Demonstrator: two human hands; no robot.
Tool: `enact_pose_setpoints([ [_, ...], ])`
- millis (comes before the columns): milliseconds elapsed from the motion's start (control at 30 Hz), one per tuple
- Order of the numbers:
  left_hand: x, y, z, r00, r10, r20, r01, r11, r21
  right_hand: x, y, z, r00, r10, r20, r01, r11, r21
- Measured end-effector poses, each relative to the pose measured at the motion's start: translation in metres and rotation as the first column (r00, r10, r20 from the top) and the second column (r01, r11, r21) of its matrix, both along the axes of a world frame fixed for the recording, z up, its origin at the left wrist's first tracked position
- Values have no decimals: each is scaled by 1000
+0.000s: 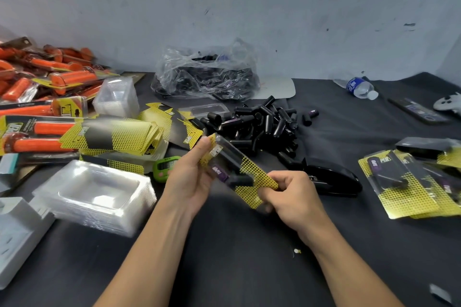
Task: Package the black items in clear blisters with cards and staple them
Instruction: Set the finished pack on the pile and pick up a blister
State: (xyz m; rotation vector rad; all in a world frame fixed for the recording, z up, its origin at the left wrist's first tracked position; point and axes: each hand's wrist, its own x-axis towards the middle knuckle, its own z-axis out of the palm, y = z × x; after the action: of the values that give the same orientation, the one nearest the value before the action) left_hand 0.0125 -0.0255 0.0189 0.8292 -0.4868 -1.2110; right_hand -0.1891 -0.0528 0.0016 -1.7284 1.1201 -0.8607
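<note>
Both hands hold one package [237,169] above the dark table: a yellow-and-black card in a clear blister with black items inside. My left hand [192,177] grips its upper left end, thumb on top. My right hand [291,194] pinches its lower right end. A pile of loose black items [262,127] lies just behind. The black stapler [329,178] sits right of my right hand. A stack of empty clear blisters [99,194] is at the left, with loose cards [112,137] behind it. Finished packages [411,184] lie at the right.
A clear plastic bag [207,75] of more black items stands at the back by the wall. Orange-handled packaged goods [42,97] fill the far left. A water bottle [359,87] lies back right, a small green device [166,167] sits near the blisters, and a white box [17,234] is at the lower left.
</note>
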Motion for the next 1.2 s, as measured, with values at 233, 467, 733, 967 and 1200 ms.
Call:
enact_pose_setpoints([
  [233,-26,2,-4,956,-288,61,280,954,112,8,1,-1,940,-8,341,-98,952,291],
  [467,-23,-11,-8,991,-121,-55,131,967,219,-8,12,25,931,-347,115,361,824,-436],
  [733,-22,-11,-11,987,-136,87,121,979,167,-80,-30,41,798,-288,-530,205,956,-211],
  [967,-21,-9,-9,987,-122,107,108,986,126,-99,-7,40,791,-69,-608,23,996,-83],
  [1200,-20,-12,-10,991,-102,86,94,991,92,-59,3,28,604,-135,-785,-90,968,-235],
])
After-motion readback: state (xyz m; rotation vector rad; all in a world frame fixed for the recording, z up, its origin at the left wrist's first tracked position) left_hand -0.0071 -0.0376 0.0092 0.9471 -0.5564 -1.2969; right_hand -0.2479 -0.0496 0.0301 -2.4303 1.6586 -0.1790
